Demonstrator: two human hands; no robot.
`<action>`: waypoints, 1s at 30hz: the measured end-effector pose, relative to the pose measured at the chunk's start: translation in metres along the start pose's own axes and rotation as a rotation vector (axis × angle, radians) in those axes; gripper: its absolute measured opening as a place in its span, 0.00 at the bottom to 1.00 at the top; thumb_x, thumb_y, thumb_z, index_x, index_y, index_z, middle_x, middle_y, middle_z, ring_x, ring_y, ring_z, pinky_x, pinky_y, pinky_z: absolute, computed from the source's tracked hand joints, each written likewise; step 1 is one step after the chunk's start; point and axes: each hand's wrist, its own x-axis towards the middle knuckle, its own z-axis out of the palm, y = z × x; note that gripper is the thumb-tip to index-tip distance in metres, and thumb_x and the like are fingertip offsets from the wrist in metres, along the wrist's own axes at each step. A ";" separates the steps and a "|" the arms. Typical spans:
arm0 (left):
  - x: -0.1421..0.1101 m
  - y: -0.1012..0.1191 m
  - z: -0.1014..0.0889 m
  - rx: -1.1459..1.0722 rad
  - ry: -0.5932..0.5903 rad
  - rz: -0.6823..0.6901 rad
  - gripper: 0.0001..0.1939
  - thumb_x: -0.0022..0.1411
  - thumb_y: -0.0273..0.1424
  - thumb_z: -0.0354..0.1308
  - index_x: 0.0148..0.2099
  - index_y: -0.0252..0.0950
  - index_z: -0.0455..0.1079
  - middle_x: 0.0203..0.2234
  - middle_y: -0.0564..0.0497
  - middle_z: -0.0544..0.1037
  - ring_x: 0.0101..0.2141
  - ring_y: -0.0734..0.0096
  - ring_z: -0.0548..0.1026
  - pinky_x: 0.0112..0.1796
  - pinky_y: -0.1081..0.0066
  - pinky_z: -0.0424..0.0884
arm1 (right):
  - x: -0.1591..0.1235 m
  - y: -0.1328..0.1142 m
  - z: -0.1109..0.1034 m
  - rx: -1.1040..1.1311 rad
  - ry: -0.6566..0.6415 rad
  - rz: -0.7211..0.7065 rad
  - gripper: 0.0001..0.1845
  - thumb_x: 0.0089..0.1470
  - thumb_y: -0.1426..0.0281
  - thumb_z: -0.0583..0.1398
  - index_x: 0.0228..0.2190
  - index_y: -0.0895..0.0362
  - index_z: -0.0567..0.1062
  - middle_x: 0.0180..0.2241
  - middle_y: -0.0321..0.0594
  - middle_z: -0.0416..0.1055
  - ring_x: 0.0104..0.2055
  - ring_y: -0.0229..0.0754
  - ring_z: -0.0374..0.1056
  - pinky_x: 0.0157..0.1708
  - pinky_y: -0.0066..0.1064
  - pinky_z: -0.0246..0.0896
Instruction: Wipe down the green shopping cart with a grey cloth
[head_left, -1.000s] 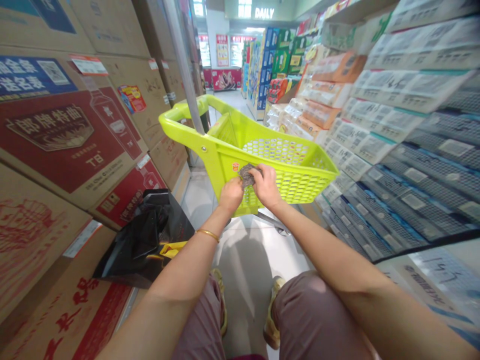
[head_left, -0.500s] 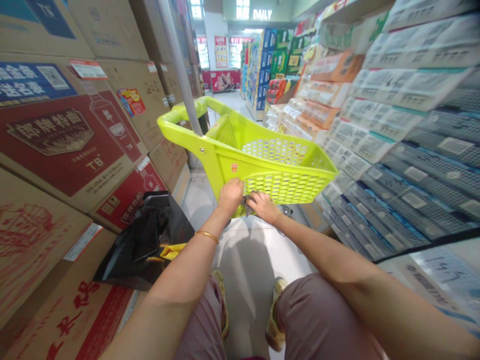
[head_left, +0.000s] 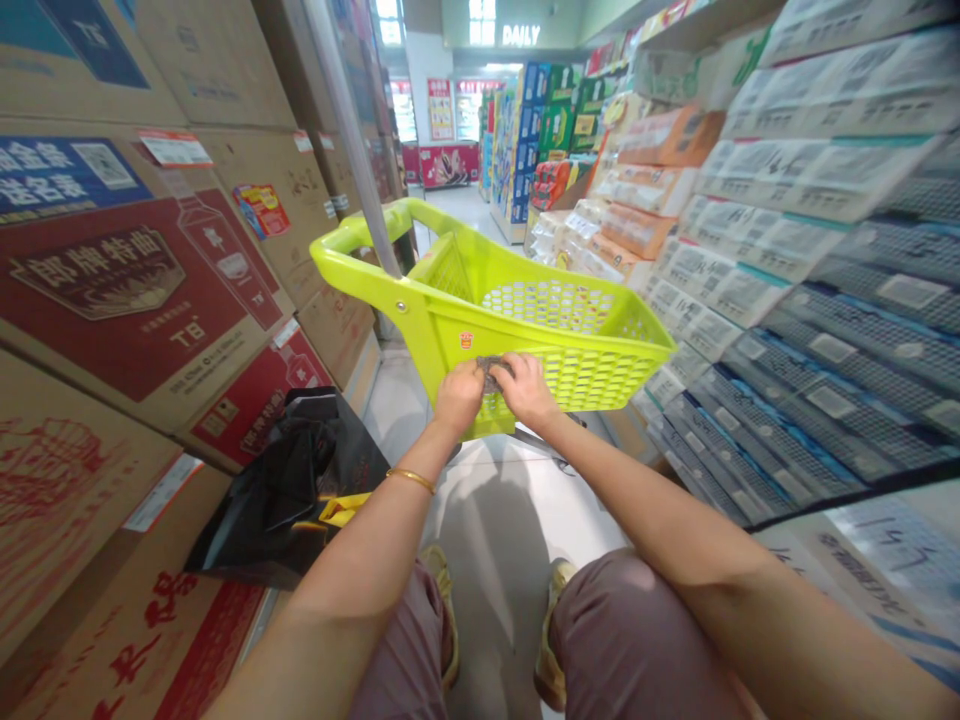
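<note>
A yellow-green plastic shopping cart [head_left: 442,320] stands in front of me, its basket side full of holes. Close against that side, my left hand [head_left: 459,396] is closed on one end of a small crumpled grey-brown rag [head_left: 493,370]. My right hand [head_left: 529,388] grips the rag's other end, fingers curled over it. The rag bunches between both hands, over the lower part of the cart's side. Whether it touches the plastic I cannot tell. A metal pole [head_left: 360,150] rises from the cart's handle end.
Stacked cartons [head_left: 90,270] line the left side, with a black bag [head_left: 292,480] beside my left forearm. Packs of paper goods [head_left: 795,170] and grey-blue packages [head_left: 825,350] are piled on the right. Tiled floor [head_left: 491,500] runs between my feet and down the aisle.
Both hands now hold the rag between them; my right hand has moved up and the rag with it. My left hand has shifted slightly downward. The cart is nearly unmoved.
</note>
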 end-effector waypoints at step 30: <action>-0.011 0.011 0.014 0.004 -0.001 -0.027 0.13 0.65 0.26 0.43 0.44 0.33 0.68 0.37 0.44 0.74 0.39 0.65 0.71 0.41 0.69 0.66 | 0.004 0.001 -0.023 0.124 0.009 0.090 0.17 0.58 0.74 0.50 0.46 0.54 0.71 0.48 0.45 0.60 0.48 0.45 0.52 0.49 0.36 0.51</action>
